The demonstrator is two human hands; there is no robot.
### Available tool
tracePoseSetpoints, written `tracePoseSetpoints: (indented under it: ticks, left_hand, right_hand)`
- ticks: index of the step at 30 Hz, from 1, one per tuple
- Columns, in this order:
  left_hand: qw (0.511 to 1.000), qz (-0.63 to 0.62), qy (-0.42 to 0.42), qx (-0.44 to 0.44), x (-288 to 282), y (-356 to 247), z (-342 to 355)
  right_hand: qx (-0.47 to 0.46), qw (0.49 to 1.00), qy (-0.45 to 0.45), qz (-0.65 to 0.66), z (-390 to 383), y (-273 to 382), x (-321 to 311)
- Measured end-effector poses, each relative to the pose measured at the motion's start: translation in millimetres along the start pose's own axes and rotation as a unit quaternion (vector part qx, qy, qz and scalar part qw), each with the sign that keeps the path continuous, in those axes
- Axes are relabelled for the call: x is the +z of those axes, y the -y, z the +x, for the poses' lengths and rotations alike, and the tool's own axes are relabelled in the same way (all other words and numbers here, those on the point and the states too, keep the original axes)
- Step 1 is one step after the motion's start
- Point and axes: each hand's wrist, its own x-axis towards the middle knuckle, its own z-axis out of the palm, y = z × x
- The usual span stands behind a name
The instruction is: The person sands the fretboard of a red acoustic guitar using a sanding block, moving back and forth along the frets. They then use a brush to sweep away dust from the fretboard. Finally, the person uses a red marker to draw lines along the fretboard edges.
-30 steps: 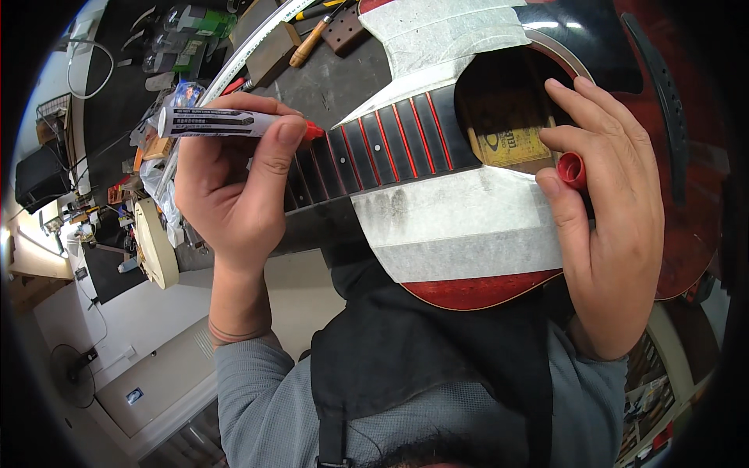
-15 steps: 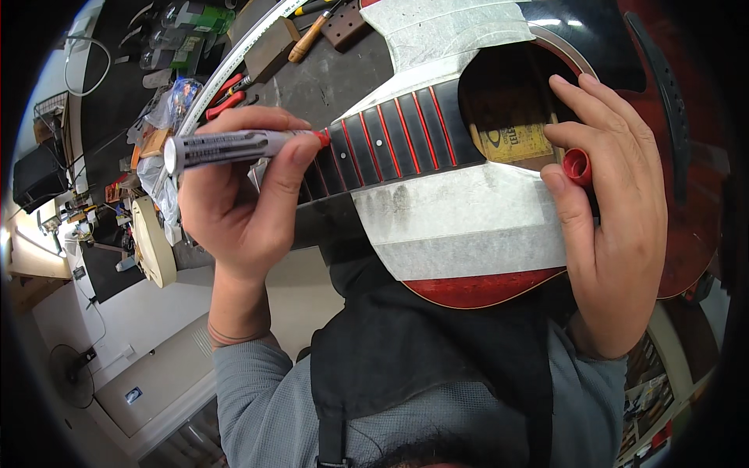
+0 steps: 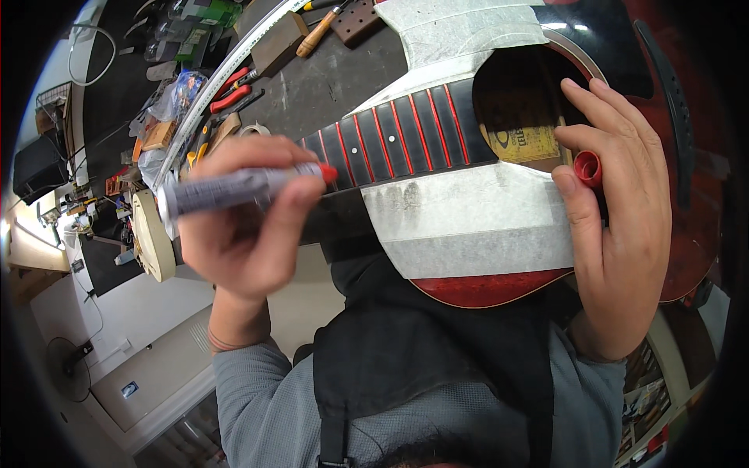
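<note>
My left hand (image 3: 242, 253) is closed on a grey-white marker (image 3: 234, 191) with a red tip end. Hand and marker are blurred by motion. The red end is over the near edge of the guitar's dark fretboard (image 3: 377, 160); whether it touches is hard to tell. Red lines run along several frets toward the body. My right hand (image 3: 628, 210) spreads over the soundhole's right side, with a hollow red marker cap (image 3: 587, 168) held by the thumb and fingers. Pale masking tape (image 3: 468, 226) covers the red guitar body (image 3: 484, 292) on both sides of the fretboard.
On the dark bench beyond the neck lie a wooden-handled tool (image 3: 317, 33), a drilled brown block (image 3: 359, 22), red-handled pliers (image 3: 232, 98) and a long metal ruler (image 3: 222, 74). Plastic bags (image 3: 152, 117) and bottles (image 3: 183, 39) stand at the far left. My black apron touches the guitar's near edge.
My left hand has brought the marker's red end nearer to me across the fretboard. The whole view has shifted slightly. My right hand still holds the cap at the soundhole.
</note>
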Motion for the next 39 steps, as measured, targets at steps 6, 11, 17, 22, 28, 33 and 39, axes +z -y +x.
tracePoseSetpoints:
  ticks: [6,11,17,22,28,33,39]
  left_hand:
    - [0.994,0.021,-0.062,-0.093,-1,18,10]
    - [0.993,0.03,-0.065,-0.092,0,19,13]
    - [0.994,0.027,-0.057,-0.084,1,20,13]
    - [0.998,0.032,-0.033,-0.045,0,19,10]
    - [0.999,0.047,0.002,0.009,-5,12,-4]
    - [0.998,0.046,0.046,0.012,-8,-2,-17]
    - [0.999,0.012,-0.037,-0.031,-10,5,-6]
  right_hand:
    - [0.007,1.0,0.008,-0.006,1,2,-1]
    - [0.007,1.0,0.006,-0.012,0,2,0]
    - [0.005,1.0,0.01,-0.018,0,2,0]
    - [0.003,1.0,0.008,-0.02,0,1,0]
    - [-0.006,1.0,0.009,-0.025,0,-1,0]
    - [-0.004,0.999,0.01,-0.032,-1,0,2]
    - [0.002,0.999,0.005,-0.032,-2,1,2]
